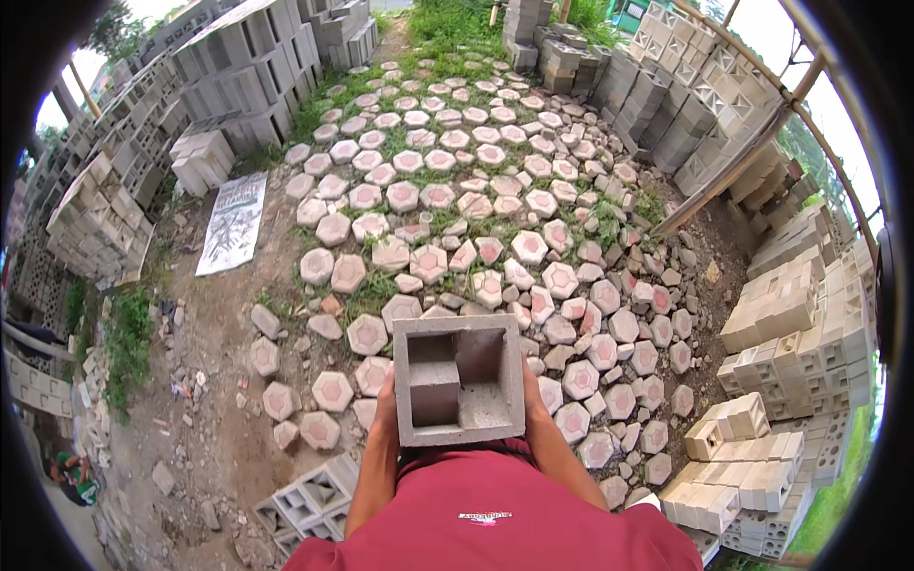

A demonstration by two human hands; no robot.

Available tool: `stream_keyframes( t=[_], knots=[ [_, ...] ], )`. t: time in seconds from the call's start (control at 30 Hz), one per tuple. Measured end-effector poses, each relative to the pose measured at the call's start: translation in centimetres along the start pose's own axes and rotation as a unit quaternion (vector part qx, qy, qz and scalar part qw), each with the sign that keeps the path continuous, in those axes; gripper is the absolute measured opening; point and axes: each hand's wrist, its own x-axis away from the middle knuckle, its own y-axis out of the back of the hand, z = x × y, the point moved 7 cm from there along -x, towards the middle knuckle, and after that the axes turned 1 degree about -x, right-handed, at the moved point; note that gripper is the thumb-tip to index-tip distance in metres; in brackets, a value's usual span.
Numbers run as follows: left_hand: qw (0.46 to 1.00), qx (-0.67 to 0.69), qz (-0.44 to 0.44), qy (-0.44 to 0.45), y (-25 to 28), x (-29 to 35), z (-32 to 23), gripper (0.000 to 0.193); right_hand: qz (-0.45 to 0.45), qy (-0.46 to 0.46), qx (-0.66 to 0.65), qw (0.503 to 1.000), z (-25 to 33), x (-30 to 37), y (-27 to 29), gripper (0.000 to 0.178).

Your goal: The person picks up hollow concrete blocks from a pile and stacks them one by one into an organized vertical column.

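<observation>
In front of my chest I hold a grey hollow concrete block (490, 404), its inner ledges and recesses facing up at me. My left hand (387, 402) presses against its left side, and my right hand (534, 392) grips the right side. Most of the fingers are hidden behind the block. Below it, the red shirt covers the near part of the view.
Hexagonal pavers (439, 195) with rubble and grass spread ahead. Block stacks stand at left (249, 71) and right (773, 305). A printed banner (231, 224) lies on the dirt. Lattice blocks (314, 500) sit by my left arm. A person (74, 478) is at far left.
</observation>
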Motion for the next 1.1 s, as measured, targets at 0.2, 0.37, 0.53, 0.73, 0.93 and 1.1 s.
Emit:
stream_keyframes(
  t=[0.2, 0.37, 0.53, 0.73, 0.93, 1.1],
  knots=[
    [0.998, -0.04, 0.04, 0.011, -1.8, -14.3, -11.2, 0.058, -0.026, 0.099, -0.007, 0.995, 7.0, -11.2, -8.0, 0.065],
    [0.99, -0.114, 0.07, 0.049, -0.8, -24.3, -17.0, 0.055, -0.045, 0.032, -0.065, 0.996, 12.2, -16.9, -13.7, 0.069],
    [0.99, -0.085, 0.091, 0.071, -3.3, -32.8, -20.9, 0.051, -0.082, 0.076, -0.055, 0.992, 15.7, -25.3, -13.6, 0.07],
    [0.983, -0.16, 0.042, 0.081, -7.7, -44.9, -25.7, 0.054, -0.061, 0.054, -0.108, 0.991, 24.3, -35.8, -16.2, 0.072],
    [0.984, -0.142, 0.069, 0.083, -13.3, -57.1, -31.0, 0.063, -0.087, 0.04, -0.053, 0.994, 34.9, -44.7, -18.3, 0.073],
    [0.978, -0.155, 0.091, 0.102, -20.8, -63.3, -33.6, 0.063, -0.095, 0.05, -0.055, 0.993, 41.5, -49.8, -17.3, 0.076]
  ],
)
